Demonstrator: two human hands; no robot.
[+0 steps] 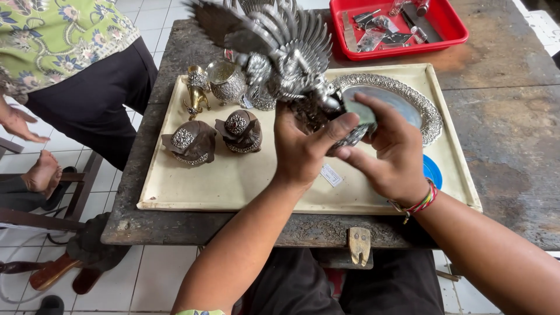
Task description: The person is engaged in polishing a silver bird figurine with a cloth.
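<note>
I hold a large silver winged bird figure (280, 46) above a cream tray (233, 181). My left hand (303, 149) grips its lower body from the left. Against the base, my right hand (391, 151) presses a small grey-green pad (359, 111); a woven bracelet sits on that wrist. Behind the hands, an ornate oval silver platter (417, 102) lies on the tray. Two dark brown hat-shaped pieces with silver trim (191, 142) (240, 130) rest on the tray's left, beyond them a small gold animal figure (197, 90) and a silver bowl (226, 80).
A red tray (449, 32) with small tools and packets sits at the far side of the worn wooden table (507, 140). A blue round lid (433, 170) peeks out by my right wrist. Another person in a floral shirt and dark trousers (76, 52) sits at the left.
</note>
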